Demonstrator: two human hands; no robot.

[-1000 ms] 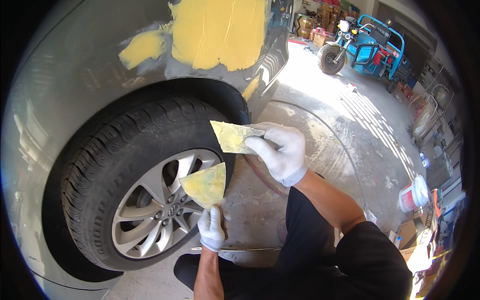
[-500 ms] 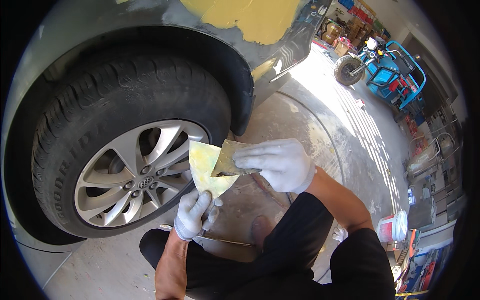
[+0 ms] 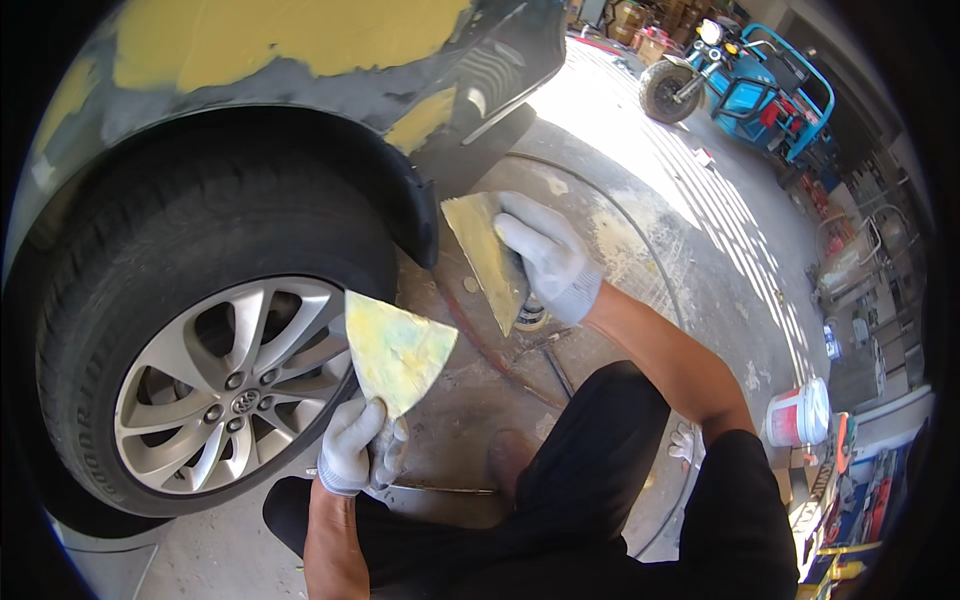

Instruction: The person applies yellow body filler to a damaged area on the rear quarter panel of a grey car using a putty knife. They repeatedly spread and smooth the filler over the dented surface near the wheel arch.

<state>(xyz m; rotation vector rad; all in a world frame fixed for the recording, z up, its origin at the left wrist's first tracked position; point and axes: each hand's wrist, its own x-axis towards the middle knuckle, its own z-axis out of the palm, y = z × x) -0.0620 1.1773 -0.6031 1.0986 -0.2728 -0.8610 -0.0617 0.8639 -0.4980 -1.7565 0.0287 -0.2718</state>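
Observation:
My left hand (image 3: 362, 445), in a white glove, pinches the narrow end of a fan-shaped putty board (image 3: 400, 352) smeared with pale yellow and greenish putty. Farther off and to the right, my gloved right hand (image 3: 552, 252) grips a flat, putty-stained spreader (image 3: 484, 258). The spreader is tilted and apart from the board. Ahead is a car's grey body panel (image 3: 300, 92) with broad patches of dried-looking yellow filler (image 3: 270, 38). Below its arch, the wheel (image 3: 235, 385) with silver spokes stands left of my left hand.
On the concrete floor, a dark hose (image 3: 640, 235) curves past my right hand. A roll-like round object (image 3: 532, 315) lies beneath that hand. At right stand a white-and-red bucket (image 3: 798, 413) and, farther back, a blue three-wheeler (image 3: 750, 95). A glove (image 3: 685, 442) lies by my right knee.
My right hand has lifted the spreader off the putty board and away, turning it more upright. The view has shifted, showing more of the yellow-filled panel.

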